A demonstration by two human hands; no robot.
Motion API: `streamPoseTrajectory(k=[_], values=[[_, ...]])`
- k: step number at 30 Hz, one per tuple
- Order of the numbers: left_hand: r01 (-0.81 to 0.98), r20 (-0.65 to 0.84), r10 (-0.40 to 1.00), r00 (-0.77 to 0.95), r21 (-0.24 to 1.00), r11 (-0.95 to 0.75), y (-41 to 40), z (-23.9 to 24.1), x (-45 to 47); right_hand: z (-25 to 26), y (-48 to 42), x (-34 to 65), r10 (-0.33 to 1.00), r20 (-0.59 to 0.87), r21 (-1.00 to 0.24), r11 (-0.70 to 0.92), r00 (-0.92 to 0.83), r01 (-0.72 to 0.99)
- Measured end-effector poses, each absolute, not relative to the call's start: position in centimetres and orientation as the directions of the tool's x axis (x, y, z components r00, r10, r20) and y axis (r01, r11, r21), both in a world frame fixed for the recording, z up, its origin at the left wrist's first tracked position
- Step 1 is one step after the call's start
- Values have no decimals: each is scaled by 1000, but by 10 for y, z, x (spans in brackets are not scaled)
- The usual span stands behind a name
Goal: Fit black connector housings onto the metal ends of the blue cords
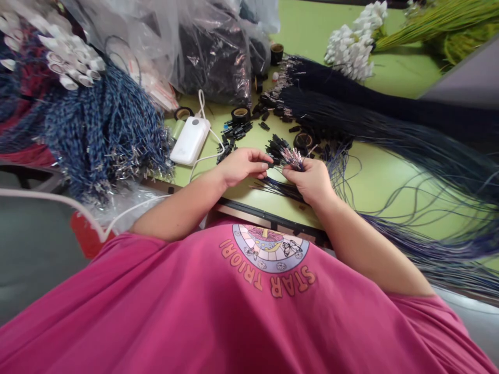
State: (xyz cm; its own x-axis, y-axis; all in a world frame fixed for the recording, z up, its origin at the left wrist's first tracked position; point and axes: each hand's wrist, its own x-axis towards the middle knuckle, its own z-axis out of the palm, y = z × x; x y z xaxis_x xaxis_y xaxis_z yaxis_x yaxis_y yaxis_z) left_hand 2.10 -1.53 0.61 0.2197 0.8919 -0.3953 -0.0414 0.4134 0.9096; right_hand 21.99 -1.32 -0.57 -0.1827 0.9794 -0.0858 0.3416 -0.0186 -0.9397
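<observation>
Pale-green counter [374, 182], crowded with wire stock, viewed from above over a pink printed T-shirt [249, 311].

Left hand [241, 165] — fingers drawn together, with thumb and fingertips pinched at the head of the bundle. What lies between them is too small to make out.

Right hand [311, 181] — closed around a bundle of thin dark-blue wires tipped with silvery metal terminals [293, 156]. The terminal ends stand up out of the fist, and the loose lengths trail away to the right across the counter. Both hands sit near the front edge of the counter, close together.

Just beyond the fingers lies a scatter of small black plastic connector housings [234, 132], with rolls of black tape [240, 113] standing among them. To the left of these, a white rounded power bank [190, 140] lies flat.

Further left, a heap of blue-and-white twisted wires [101, 130] hangs over the counter edge. A cluster of white tubular connectors [70, 57] lies at its top.

Behind the tape rolls are clear plastic bags of dark stock [218, 57]. To the right, a long sheaf of dark-blue wires [390, 117] runs from the middle of the counter towards the right edge. At the far right corner lies a sheaf of green wires ending in white connectors [353, 47].
</observation>
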Motion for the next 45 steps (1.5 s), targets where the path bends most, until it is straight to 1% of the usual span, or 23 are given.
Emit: streamPoseTrajectory(k=[4,8,10,12,17,21,22,23,25,26,27,28,30,32,33,34,36,38,40,42,44,45], values=[[-16,-399,891,217,911,411,-16,7,23,-9,-14,218,983,-42,-919,33,-181,392],[53,-416,883,219,908,415,-18,8,28,-15,-16,217,971,83,-862,184,-226,473],[92,-430,875,220,903,420,-18,9,31,-17,-18,217,960,113,-833,232,-256,503],[110,-424,881,209,906,409,-17,10,34,-16,-17,218,960,98,-835,224,-263,503],[120,-404,894,192,914,387,-16,11,39,-10,-11,220,960,-35,-824,129,-276,551],[179,-391,892,226,917,357,-8,10,38,-8,-8,223,962,-47,-823,116,-271,556],[226,-371,901,225,920,322,-3,10,36,-8,-9,223,969,-12,-815,134,-247,564],[291,-340,914,221,918,271,3,10,33,-9,-10,224,974,55,-798,176,-221,576],[450,-241,948,210,884,125,19,10,27,-11,-15,224,948,236,-723,317,-213,614],[524,-181,959,218,851,42,27,9,24,-12,-18,222,919,297,-663,393,-258,637],[580,-121,964,238,814,-40,36,8,22,-13,-22,220,891,308,-595,454,-334,663],[620,-70,961,267,776,-116,44,6,22,-14,-25,218,870,265,-528,492,-416,693],[672,11,944,330,700,-243,57,3,24,-15,-29,212,846,88,-406,513,-527,756],[714,52,926,373,621,-323,67,0,29,-16,-28,208,817,-55,-345,523,-573,779],[732,60,921,385,588,-344,71,-1,31,-16,-26,207,795,-91,-355,537,-600,765],[744,61,917,393,565,-357,73,0,31,-16,-24,207,770,-105,-391,550,-629,738],[750,49,920,388,564,-346,74,2,24,-17,-17,210,749,-94,-517,527,-656,675],[751,14,938,345,596,-285,70,8,8,-18,-12,214,781,-73,-659,429,-620,618],[787,-53,964,260,590,-180,62,13,-12,-19,-8,217,813,-83,-759,323,-576,565],[875,-122,978,168,476,-91,52,16,-31,-19,-6,218,822,-105,-797,267,-559,542],[933,-158,979,128,353,-65,41,14,-42,-18,-6,217,824,-125,-797,248,-552,551],[948,-166,978,127,310,-71,37,12,-45,-17,-7,217,826,-133,-793,243,-548,559]])
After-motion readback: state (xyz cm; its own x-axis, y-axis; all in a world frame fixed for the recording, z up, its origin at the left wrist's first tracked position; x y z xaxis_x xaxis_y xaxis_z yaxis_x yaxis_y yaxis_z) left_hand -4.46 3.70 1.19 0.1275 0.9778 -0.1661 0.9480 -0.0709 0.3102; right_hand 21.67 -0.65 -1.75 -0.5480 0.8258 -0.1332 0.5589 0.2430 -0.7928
